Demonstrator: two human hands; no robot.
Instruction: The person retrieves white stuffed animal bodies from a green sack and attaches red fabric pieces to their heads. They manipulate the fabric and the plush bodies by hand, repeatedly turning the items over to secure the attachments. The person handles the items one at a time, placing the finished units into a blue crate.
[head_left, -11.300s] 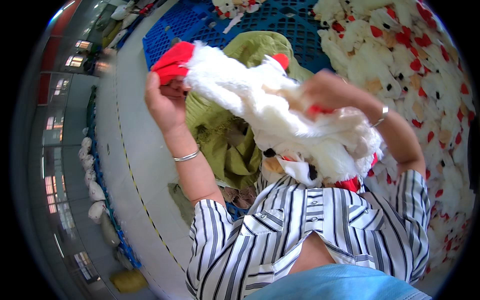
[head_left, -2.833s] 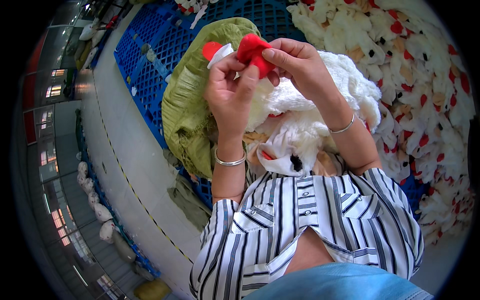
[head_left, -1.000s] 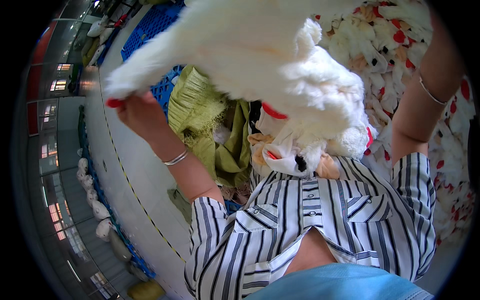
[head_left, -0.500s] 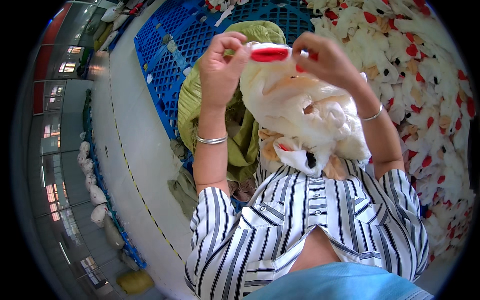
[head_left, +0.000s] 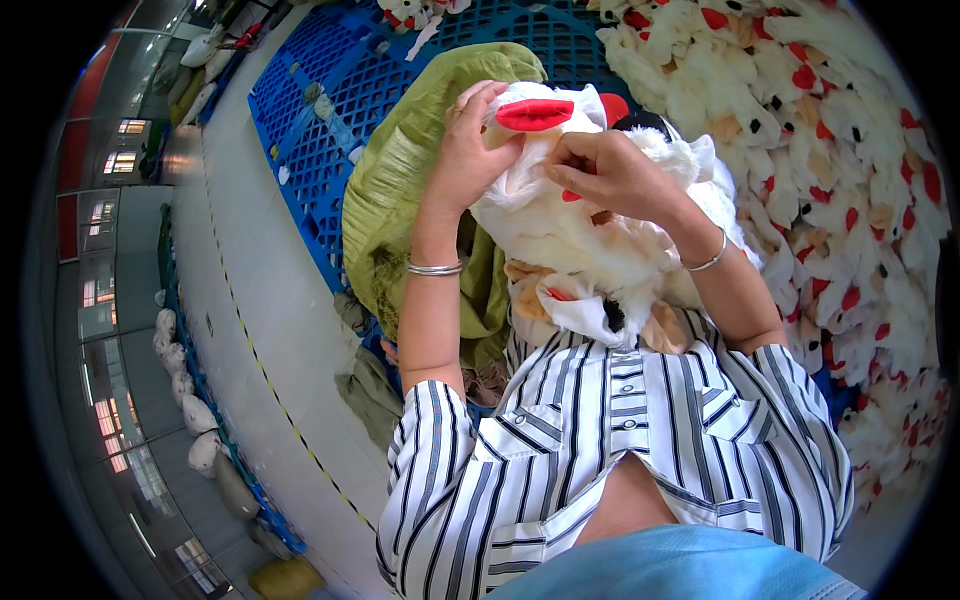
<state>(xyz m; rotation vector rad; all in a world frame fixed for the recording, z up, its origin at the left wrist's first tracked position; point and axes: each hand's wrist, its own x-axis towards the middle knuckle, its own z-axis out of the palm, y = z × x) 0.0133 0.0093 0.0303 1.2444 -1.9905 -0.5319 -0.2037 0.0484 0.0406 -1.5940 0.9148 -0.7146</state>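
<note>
A limp white plush toy skin [head_left: 515, 190] with a red oval patch [head_left: 535, 115] is stretched up in front of me. My left hand [head_left: 465, 155] grips its left edge, thumb on the near side and fingertips curled behind the rim. Over its middle, my right hand [head_left: 618, 175] has thumb and forefinger pinched together at the white fabric, just below the red patch. Beyond the right hand, a black piece and another red piece show on the plush. More fluffy cream plush skins [head_left: 620, 270] are heaped against my striped shirt, and their separate outlines cannot be made out.
A green woven sack [head_left: 400, 190] lies on blue plastic pallets [head_left: 310, 150] at the left. A large pile of white plush skins [head_left: 780, 190] with red and black parts fills the right side. Past the floor's striped line [head_left: 250, 340], sacks line the far-left wall.
The red patch has opened toward me as the plush tilted. My right hand has moved left and down from its right edge to its middle. Black and red parts now show behind it.
</note>
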